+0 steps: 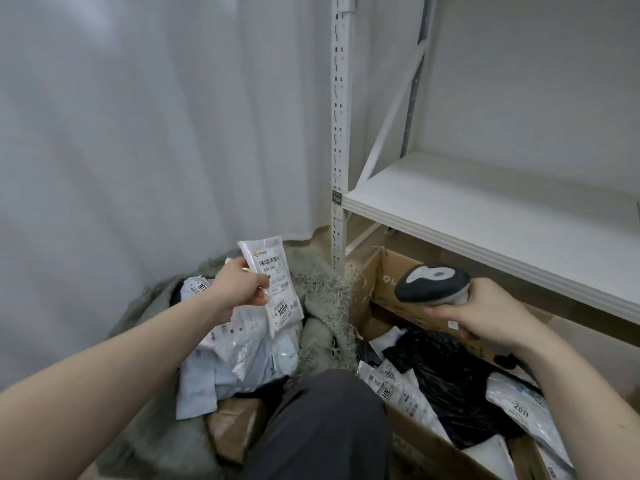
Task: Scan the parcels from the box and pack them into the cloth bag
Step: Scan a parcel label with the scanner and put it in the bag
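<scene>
Head view: looking down at a grey-green cloth bag with a frayed rim (322, 289) on the left and an open brown cardboard box (377, 271) on the right, both on the floor beside a white metal shelving rack (485, 209).
Cloth bag contents: white and pale-blue plastic mailer parcels (239, 355) are lying piled inside it, printed labels facing up; a brown cardboard parcel (232, 427) is showing at the near edge of the pile.
Box contents: a crumpled black plastic parcel (446, 368) is lying in the middle, a white labelled mailer marked 301 (394, 389) is leaning at its left, and a white mailer marked 2011 (526, 407) is lying at the right.
Held parcel: a flat white plastic mailer with a barcode label marked 1004 (273, 282) is hanging in the air above the cloth bag, well left of the box.
Parcel axis: its long side is running from upper left to lower right, nearly upright, with the label side turning toward the camera and the right.
Left hand (239, 289): gripping the mailer's left edge, fingers curling round it.
Right hand (485, 310): gripping the handle of a dark grey and light grey handheld barcode scanner (433, 282) above the box.
Scanner direction: its head is pointing left, toward the held mailer.
Foreground: a knee in dark trousers (322, 420) is sitting between bag and box.
</scene>
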